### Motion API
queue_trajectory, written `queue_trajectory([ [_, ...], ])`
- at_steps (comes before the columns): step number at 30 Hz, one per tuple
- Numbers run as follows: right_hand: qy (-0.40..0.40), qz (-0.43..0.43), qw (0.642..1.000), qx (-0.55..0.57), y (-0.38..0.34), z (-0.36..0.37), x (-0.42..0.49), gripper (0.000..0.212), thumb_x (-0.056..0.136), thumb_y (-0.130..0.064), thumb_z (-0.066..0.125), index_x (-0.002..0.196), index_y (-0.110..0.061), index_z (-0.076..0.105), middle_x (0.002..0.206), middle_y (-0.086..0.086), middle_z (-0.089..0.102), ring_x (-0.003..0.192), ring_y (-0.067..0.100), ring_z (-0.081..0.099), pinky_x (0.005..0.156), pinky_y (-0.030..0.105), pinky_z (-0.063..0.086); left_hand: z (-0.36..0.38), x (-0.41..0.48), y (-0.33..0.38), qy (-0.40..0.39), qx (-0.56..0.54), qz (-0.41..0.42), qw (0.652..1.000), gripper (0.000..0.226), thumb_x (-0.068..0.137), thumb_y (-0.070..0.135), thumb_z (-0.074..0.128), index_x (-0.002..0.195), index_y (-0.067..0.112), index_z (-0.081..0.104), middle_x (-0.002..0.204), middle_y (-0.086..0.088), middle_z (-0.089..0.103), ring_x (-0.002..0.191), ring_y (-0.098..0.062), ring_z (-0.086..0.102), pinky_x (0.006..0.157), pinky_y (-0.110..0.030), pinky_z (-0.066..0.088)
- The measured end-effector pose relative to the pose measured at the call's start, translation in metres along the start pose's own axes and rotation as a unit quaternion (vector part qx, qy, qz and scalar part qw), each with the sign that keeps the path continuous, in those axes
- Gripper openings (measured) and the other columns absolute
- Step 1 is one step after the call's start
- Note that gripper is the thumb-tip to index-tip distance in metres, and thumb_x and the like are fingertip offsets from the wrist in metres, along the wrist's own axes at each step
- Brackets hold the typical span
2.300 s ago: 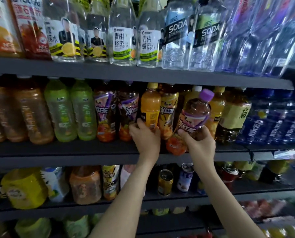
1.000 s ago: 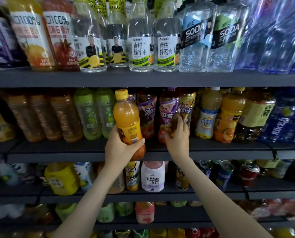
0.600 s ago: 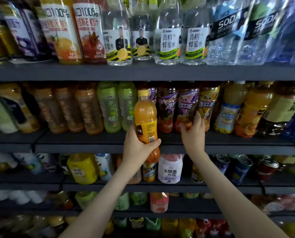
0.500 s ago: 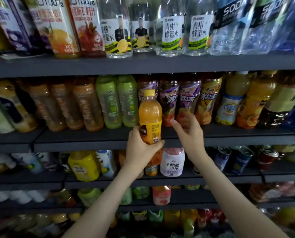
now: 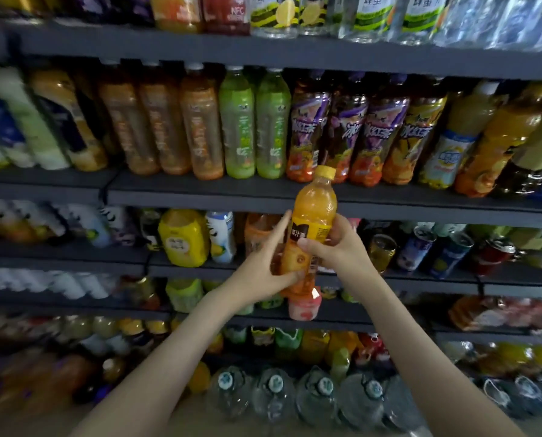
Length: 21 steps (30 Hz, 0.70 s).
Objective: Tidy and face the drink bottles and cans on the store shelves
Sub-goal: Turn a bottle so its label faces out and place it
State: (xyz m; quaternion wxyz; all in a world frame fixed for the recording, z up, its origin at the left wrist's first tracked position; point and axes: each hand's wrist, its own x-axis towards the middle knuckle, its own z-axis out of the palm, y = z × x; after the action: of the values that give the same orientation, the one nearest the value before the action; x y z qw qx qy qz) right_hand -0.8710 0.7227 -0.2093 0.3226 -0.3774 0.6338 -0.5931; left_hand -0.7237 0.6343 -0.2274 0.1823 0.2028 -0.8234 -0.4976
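Before shelves (image 5: 200, 200) | 1 orange bottle (image 5: 315, 212) — left hand (image 5: 260, 269) and right hand (image 5: 342, 250) fingers (image 5: 281, 227) grip it | 2 green bottles (image 5: 238, 130)

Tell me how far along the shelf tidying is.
Looks done: the iced tea bottles stand upright, labels out. In hand: both the left hand and right hand hold the orange juice bottle, off the shelf. Left: shelving it, perhaps by the orange bottles at right, and straightening the tilted cans.

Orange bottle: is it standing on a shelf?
No, the left hand and right hand hold the orange bottle clear of the shelves.
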Motion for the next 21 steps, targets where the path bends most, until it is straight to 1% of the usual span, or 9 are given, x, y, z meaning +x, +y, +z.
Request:
queue_trajectory([
  [2, -0.018, -0.002, 1.0, 0.024, 0.006, 0.016, -0.012, 0.075, 0.076, -0.012, 0.079, 0.134, -0.031, 0.036, 0.113, 0.003, 0.067, 0.098, 0.014, 0.068, 0.076, 0.032, 0.058, -0.002, -0.027, -0.001, 0.02, 0.005, -0.028, 0.999, 0.095, 0.088, 0.016, 0.067, 0.144, 0.053, 0.001, 0.121, 0.05, 0.025, 0.1, 0.033, 0.039, 0.086, 0.0, 0.038],
  [4, -0.041, -0.011, 0.999, 0.031, 0.014, 0.036, -0.024, 0.084, 0.076, -0.014, 0.079, 0.139, -0.039, 0.029, 0.122, 0.004, 0.064, 0.103, 0.017, 0.067, 0.081, 0.042, 0.058, -0.007, -0.055, -0.006, 0.049, -0.004, -0.058, 0.997, 0.094, 0.087, 0.018, 0.068, 0.141, 0.061, 0.005, 0.12, 0.054, 0.032, 0.099, 0.013, 0.057, 0.089, -0.018, 0.051],
  [5, -0.057, -0.017, 0.998, 0.032, 0.019, 0.049, -0.029, 0.088, 0.077, -0.015, 0.079, 0.143, -0.039, 0.026, 0.126, 0.003, 0.061, 0.106, 0.017, 0.065, 0.084, 0.044, 0.057, -0.011, -0.07, -0.008, 0.063, -0.017, -0.071, 0.995, 0.092, 0.087, 0.018, 0.068, 0.14, 0.063, 0.008, 0.121, 0.054, 0.034, 0.098, 0.009, 0.06, 0.088, -0.024, 0.053],
  [7, -0.094, -0.024, 0.994, 0.044, 0.025, 0.079, -0.038, 0.092, 0.078, -0.017, 0.078, 0.147, -0.038, 0.022, 0.128, -0.001, 0.06, 0.111, 0.016, 0.063, 0.088, 0.045, 0.056, -0.023, -0.102, -0.015, 0.099, -0.042, -0.084, 0.991, 0.089, 0.087, 0.016, 0.069, 0.138, 0.062, 0.013, 0.13, 0.041, 0.041, 0.099, 0.016, 0.056, 0.085, -0.019, 0.053],
  [9, -0.135, -0.024, 0.989, 0.052, 0.026, 0.113, -0.047, 0.091, 0.079, -0.019, 0.078, 0.147, -0.041, 0.022, 0.128, -0.003, 0.06, 0.113, 0.016, 0.062, 0.089, 0.047, 0.055, -0.04, -0.133, -0.024, 0.135, -0.045, -0.103, 0.984, 0.088, 0.085, 0.019, 0.071, 0.137, 0.064, 0.016, 0.136, 0.022, 0.048, 0.104, 0.013, 0.057, 0.085, -0.018, 0.051],
  [12, -0.163, -0.017, 0.985, 0.048, 0.022, 0.16, -0.054, 0.094, 0.078, -0.021, 0.078, 0.147, -0.047, 0.019, 0.129, -0.005, 0.06, 0.112, 0.012, 0.062, 0.089, 0.044, 0.055, -0.068, -0.169, -0.038, 0.17, -0.063, -0.121, 0.976, 0.09, 0.082, 0.02, 0.074, 0.136, 0.067, 0.018, 0.136, 0.012, 0.054, 0.116, -0.004, 0.057, 0.095, -0.036, 0.051],
  [14, -0.178, -0.017, 0.983, 0.044, 0.015, 0.197, -0.057, 0.098, 0.078, -0.02, 0.079, 0.149, -0.044, 0.016, 0.127, -0.006, 0.061, 0.108, 0.008, 0.063, 0.087, 0.038, 0.056, -0.093, -0.193, -0.049, 0.189, -0.074, -0.12, 0.972, 0.09, 0.082, 0.02, 0.075, 0.138, 0.064, 0.019, 0.137, 0.012, 0.053, 0.119, -0.008, 0.056, 0.096, -0.041, 0.05],
  [18, -0.221, -0.038, 0.973, 0.047, -0.007, 0.281, -0.055, 0.097, 0.078, -0.013, 0.078, 0.15, -0.038, 0.019, 0.115, -0.013, 0.066, 0.102, 0.008, 0.066, 0.082, 0.034, 0.057, -0.153, -0.238, -0.069, 0.237, -0.088, -0.108, 0.961, 0.088, 0.083, 0.023, 0.074, 0.136, 0.066, 0.02, 0.136, 0.017, 0.053, 0.12, -0.006, 0.055, 0.095, -0.032, 0.051],
  [21, -0.246, -0.041, 0.967, 0.05, -0.022, 0.361, -0.053, 0.098, 0.077, -0.009, 0.078, 0.149, -0.04, 0.02, 0.1, -0.017, 0.071, 0.092, 0.005, 0.068, 0.073, 0.025, 0.057, -0.213, -0.279, -0.089, 0.264, -0.093, -0.113, 0.953, 0.087, 0.084, 0.021, 0.073, 0.135, 0.067, 0.019, 0.132, 0.007, 0.058, 0.117, -0.009, 0.058, 0.091, -0.028, 0.052],
])
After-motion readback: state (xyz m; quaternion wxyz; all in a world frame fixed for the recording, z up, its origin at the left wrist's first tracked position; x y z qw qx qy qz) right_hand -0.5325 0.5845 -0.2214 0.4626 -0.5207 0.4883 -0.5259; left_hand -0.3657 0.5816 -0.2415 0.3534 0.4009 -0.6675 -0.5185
